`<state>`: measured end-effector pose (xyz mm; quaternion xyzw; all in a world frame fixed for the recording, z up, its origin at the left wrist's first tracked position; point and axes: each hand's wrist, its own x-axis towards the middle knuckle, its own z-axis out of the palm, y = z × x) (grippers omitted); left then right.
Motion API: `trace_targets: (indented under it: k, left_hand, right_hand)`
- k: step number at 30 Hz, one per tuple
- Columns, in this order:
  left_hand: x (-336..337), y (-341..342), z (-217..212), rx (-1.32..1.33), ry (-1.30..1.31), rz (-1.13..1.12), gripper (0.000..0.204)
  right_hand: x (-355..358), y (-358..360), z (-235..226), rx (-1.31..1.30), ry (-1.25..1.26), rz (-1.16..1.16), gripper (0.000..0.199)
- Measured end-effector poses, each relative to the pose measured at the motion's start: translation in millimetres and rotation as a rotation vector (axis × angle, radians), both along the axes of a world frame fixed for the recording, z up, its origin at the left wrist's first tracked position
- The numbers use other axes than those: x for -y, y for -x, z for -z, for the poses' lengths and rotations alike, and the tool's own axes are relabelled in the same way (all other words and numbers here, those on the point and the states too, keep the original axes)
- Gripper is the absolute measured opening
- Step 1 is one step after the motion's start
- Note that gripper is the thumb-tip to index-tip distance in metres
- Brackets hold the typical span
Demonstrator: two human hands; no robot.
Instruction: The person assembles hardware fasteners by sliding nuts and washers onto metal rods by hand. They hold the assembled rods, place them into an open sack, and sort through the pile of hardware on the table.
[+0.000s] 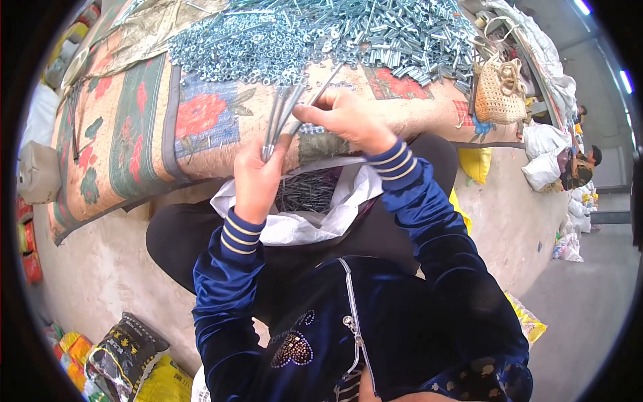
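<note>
My left hand (256,179) is closed round the lower ends of several thin metal rods (276,119), which fan upward over the table's front edge. Beside it, my right hand (351,122) pinches another slim metal rod (328,84) that slants up to the right. Just beyond both hands lies a heap of small metal nuts or rings (231,52), with short metal sleeves (408,41) piled on its right. Below the hands, between my legs, an opened white sack (288,232) holds many dark screw-like pieces (308,192). Their exact kind is too small to tell.
A flowered quilt (144,127) covers the table. On its right sits a woven straw bag (499,90); at the left edge stands a whitish plastic jug (38,172). Filled sacks (124,352) lie on the floor. Another person (581,167) is far off right.
</note>
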<state>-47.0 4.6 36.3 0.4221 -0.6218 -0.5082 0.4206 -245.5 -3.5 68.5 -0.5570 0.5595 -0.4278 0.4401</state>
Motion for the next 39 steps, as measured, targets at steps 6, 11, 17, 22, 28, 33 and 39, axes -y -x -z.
trace_targets:
  k: [6, 11, 17, 22, 28, 33, 39]
  left_hand:
    - [15.7, -9.8, -7.3, -0.344, -0.495, 0.107, 0.024]
    - [17.5, -11.4, -2.3, -0.445, -0.711, 0.188, 0.026]
    - [16.6, -12.2, -8.2, -0.434, -0.728, 0.207, 0.032]
    - [15.4, -6.5, -4.6, -0.388, -0.764, 0.293, 0.024]
    - [13.2, -3.1, -6.3, -0.377, -0.758, 0.321, 0.022]
    - [11.4, -5.3, -3.5, -0.346, -0.774, 0.256, 0.021]
    - [12.3, -0.8, 0.6, -0.44, -0.757, 0.207, 0.02]
  right_hand:
    - [52.0, 92.5, -9.9, -0.467, -0.017, 0.028, 0.037]
    - [105.7, 119.3, 23.3, -1.045, 0.054, 0.604, 0.037]
    - [70.0, 103.5, 11.6, -0.076, 0.024, 0.118, 0.035]
    - [31.4, 62.0, -0.7, 0.454, -0.039, -0.021, 0.031]
    - [14.3, 50.5, -5.9, 0.483, -0.016, -0.044, 0.026]
    - [9.9, 45.4, -7.6, 0.358, -0.019, -0.04, 0.027]
    - [3.9, 28.8, 3.6, 0.396, -0.111, 0.031, 0.024]
